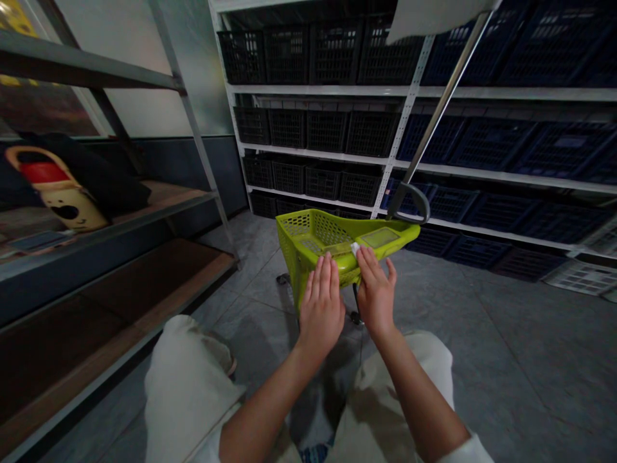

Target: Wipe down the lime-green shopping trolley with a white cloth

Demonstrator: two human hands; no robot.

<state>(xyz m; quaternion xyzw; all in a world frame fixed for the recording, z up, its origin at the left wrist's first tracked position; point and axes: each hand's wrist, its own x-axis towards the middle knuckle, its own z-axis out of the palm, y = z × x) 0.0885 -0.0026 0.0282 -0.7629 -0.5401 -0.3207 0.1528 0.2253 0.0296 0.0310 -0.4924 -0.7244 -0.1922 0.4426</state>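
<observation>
A small lime-green shopping cart [294, 257] with perforated basket walls stands on the floor in front of my knees. My left hand [322, 305] lies with its fingers stretched flat against the cart's near side, close to the rim, and holds nothing. At the near right rim, my right hand [376, 296] presses a small white wad [355, 248], perhaps tissue or cloth, under its fingers; most of it is hidden. A grey handle loop [424, 204] and a metal pole [446, 96] rise from the cart's far right end.
White racks [337, 154] full of black crates [328, 127] and blue crates [501, 145] line the back. On the left, a metal shelf [193, 204] carries a red-topped bottle [62, 193] and a phone-like flat object [41, 240]. Grey tiled floor [482, 334] surrounds the cart.
</observation>
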